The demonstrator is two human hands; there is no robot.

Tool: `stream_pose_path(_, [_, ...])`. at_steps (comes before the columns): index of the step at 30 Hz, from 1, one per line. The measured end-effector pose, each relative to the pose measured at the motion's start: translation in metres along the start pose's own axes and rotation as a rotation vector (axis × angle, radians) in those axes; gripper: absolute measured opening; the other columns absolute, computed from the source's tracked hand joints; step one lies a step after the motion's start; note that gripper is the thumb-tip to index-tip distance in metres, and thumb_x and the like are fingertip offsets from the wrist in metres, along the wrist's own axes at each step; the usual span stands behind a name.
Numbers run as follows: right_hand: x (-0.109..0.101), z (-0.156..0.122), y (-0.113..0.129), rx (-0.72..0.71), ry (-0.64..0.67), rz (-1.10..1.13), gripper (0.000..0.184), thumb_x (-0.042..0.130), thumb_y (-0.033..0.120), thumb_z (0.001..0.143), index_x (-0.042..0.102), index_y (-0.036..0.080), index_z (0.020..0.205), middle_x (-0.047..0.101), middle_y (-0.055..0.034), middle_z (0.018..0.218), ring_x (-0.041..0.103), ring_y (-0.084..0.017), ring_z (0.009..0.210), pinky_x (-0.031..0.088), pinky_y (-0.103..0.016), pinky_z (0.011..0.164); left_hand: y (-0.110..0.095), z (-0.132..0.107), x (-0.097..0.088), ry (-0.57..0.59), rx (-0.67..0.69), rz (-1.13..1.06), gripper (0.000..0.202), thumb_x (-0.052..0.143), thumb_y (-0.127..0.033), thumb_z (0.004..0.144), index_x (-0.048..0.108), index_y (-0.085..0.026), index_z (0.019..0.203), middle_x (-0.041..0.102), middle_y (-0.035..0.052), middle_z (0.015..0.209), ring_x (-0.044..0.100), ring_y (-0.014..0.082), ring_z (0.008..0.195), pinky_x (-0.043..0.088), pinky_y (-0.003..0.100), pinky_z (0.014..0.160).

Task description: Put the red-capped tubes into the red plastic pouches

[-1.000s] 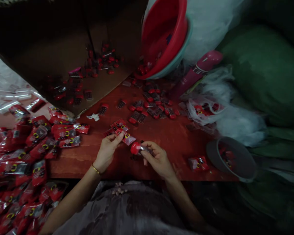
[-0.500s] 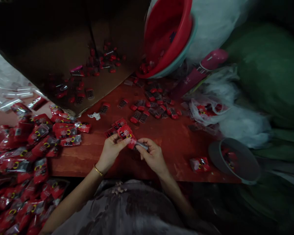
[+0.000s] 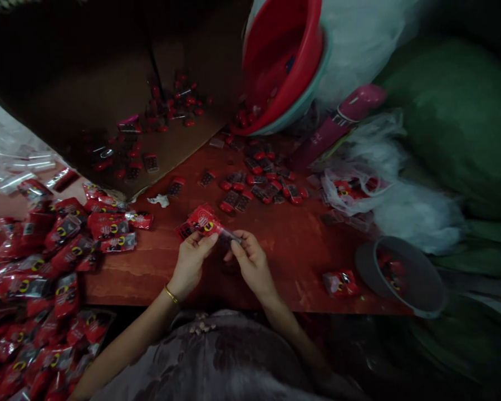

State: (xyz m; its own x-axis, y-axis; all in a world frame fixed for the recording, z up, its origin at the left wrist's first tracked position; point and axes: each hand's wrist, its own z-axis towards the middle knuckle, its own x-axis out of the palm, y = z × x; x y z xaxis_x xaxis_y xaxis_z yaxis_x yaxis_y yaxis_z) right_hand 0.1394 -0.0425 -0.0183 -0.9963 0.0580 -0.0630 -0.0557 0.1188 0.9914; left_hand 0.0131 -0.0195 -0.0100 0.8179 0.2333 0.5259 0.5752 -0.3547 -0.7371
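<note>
Between my hands is a red printed packet (image 3: 209,221) with a yellow spot and a clear, dark end. My left hand (image 3: 191,260) pinches its near edge, thumb on top. The fingers of my right hand (image 3: 253,262) close on the clear end at the right. Under the packet, more red printed pieces (image 3: 186,229) lie on the table, partly covered. Beyond my hands, small dark containers with red caps (image 3: 271,186) are scattered on the red table (image 3: 158,278).
Finished-looking red packets (image 3: 62,245) are heaped at the left. An open cardboard box (image 3: 200,131) stands behind, beside tilted red (image 3: 313,61) and teal basins. To the right are a pink bottle (image 3: 338,128), plastic bags (image 3: 417,206), a grey bowl (image 3: 367,267) and one packet (image 3: 341,283).
The packet has shifted slightly left and lies flatter over the red pieces. My right hand has moved a little left and up with its clear end.
</note>
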Motion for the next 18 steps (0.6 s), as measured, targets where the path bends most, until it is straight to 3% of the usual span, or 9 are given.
stream_pose_path(3, [-0.003, -0.002, -0.001, -0.039, -0.014, -0.057, 0.021, 0.052, 0.04, 0.085, 0.054, 0.019, 0.089, 0.055, 0.005, 0.052, 0.052, -0.009, 0.046, 0.043, -0.02, 0.048, -0.002, 0.001, 0.0, 0.027, -0.004, 0.01, 0.034, 0.085, -0.033, 0.05, 0.068, -0.014, 0.072, 0.066, -0.0004, 0.067, 0.054, 0.0066, 0.056, 0.042, 0.018, 0.057])
stream_pose_path(8, [0.008, -0.005, -0.004, -0.049, -0.063, 0.005, 0.021, 0.056, 0.04, 0.082, 0.054, 0.02, 0.088, 0.057, 0.0048, 0.054, 0.055, -0.01, 0.044, 0.045, -0.021, 0.046, 0.004, 0.002, 0.001, 0.081, 0.057, 0.064, 0.033, 0.076, -0.044, 0.063, 0.069, -0.014, 0.075, 0.066, 0.002, 0.068, 0.053, 0.0085, 0.059, 0.041, 0.02, 0.057])
stream_pose_path(14, [0.015, 0.006, -0.005, -0.022, -0.07, 0.167, 0.024, 0.065, 0.041, 0.074, 0.054, 0.021, 0.082, 0.059, 0.0058, 0.058, 0.055, -0.009, 0.041, 0.046, -0.021, 0.042, 0.008, 0.0, -0.002, 0.253, -0.026, 0.141, 0.034, 0.073, -0.047, 0.067, 0.064, -0.013, 0.068, 0.056, -0.0021, 0.054, 0.047, 0.0076, 0.047, 0.038, 0.021, 0.049])
stream_pose_path(18, [0.021, 0.016, -0.007, -0.008, -0.04, 0.217, 0.029, 0.072, 0.042, 0.066, 0.052, 0.021, 0.073, 0.057, 0.007, 0.054, 0.053, -0.008, 0.039, 0.044, -0.02, 0.04, 0.0, 0.0, -0.003, 0.159, -0.004, 0.055, 0.039, 0.075, -0.05, 0.062, 0.062, -0.013, 0.065, 0.058, -0.0016, 0.056, 0.048, 0.0078, 0.05, 0.04, 0.021, 0.051])
